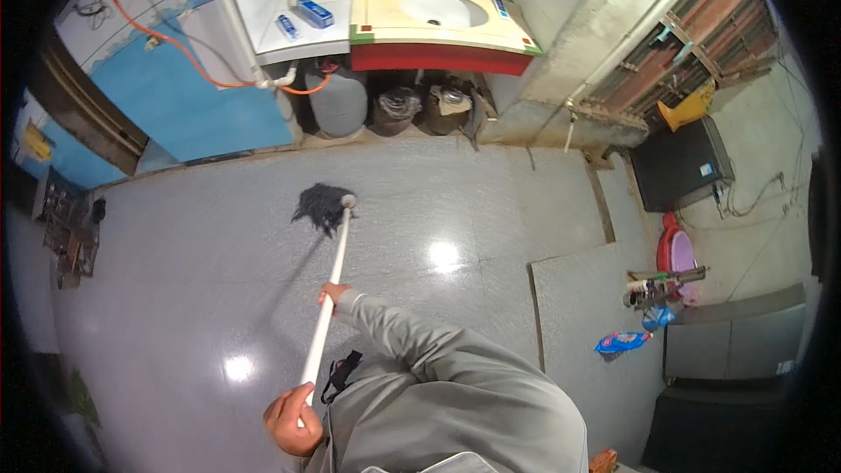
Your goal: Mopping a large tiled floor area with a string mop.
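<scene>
A mop with a long white handle [321,340] slants away from me across the grey floor. Its dark, stringy head [321,207] lies spread on the floor, left of the middle of the view. My left hand [293,420] is closed round the near end of the handle, at the lower edge. Farther up the handle my right hand [332,292] grips it, the grey-sleeved arm reaching in from the right. A dark strap [343,372] hangs beside my jacket, close to the handle.
Beyond the mop stands a washbasin counter [377,19] with a grey barrel [338,105] and bins [396,110] underneath. At the right are a black box-shaped appliance [674,166], basins [679,250] and a blue packet [624,343]. A metal rack [70,232] is far left.
</scene>
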